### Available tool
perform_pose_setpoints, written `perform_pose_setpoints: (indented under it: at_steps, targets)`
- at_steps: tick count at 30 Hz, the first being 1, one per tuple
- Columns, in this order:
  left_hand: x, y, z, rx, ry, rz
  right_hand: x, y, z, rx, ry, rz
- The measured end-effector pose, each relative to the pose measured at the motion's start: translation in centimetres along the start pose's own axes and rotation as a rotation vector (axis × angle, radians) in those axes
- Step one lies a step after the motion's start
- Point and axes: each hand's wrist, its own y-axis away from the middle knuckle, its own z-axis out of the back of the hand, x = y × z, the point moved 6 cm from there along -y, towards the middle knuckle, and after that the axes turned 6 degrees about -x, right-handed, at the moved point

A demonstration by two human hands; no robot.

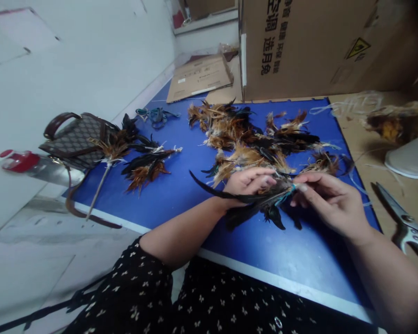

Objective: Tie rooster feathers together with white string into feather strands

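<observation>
My left hand (249,183) is closed around a bunch of dark feathers (261,202), with one long black plume curving out to the left. At the bunch's right end, turquoise string (284,197) wraps the quills. My right hand (329,199) pinches that tied end between thumb and fingers. Just beyond my hands, brown and black feather bundles (244,130) lie heaped on the blue mat (181,222). More tied feather bundles (148,167) rest to the left.
Scissors (404,218) lie on the right beside a pale rounded object (411,157). A patterned handbag (80,139) and a red-capped bottle (38,164) are at the left. Behind stand a large cardboard box (316,51) and flattened cardboard (198,76).
</observation>
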Motion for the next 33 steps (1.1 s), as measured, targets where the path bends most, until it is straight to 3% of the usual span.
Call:
perform_pose_setpoints:
  at_steps: [4, 8, 10, 14, 18, 25, 33]
  targets:
    - [1.2, 0.1, -0.5, 0.044, 0.309, 0.303, 0.1, -0.1, 0.1, 0.028, -0.045, 0.023]
    - [0.7, 2.1, -3.1, 0.365, 0.340, 0.456, 0.3, -0.1, -0.9, 0.096, 0.142, 0.175]
    - [0.6, 3.0, -4.0, 0.444, 0.335, 0.499, 0.1, 0.0, -1.2, 0.087, 0.210, 0.230]
    - [1.2, 2.9, -3.8, 0.292, 0.347, 0.469, -0.8, 0.1, -1.0, -0.041, 0.163, 0.104]
    - [1.7, 2.4, -3.5, 0.212, 0.330, 0.427, -1.3, 0.3, -2.0, 0.065, 0.050, -0.053]
    - [1.6, 2.4, -3.8, 0.227, 0.319, 0.418, -1.2, 0.1, -3.4, 0.116, 0.063, -0.051]
    - [1.8, 2.5, -3.7, 0.040, 0.034, 0.323, -0.8, 0.3, -3.4, 0.095, 0.196, -0.055]
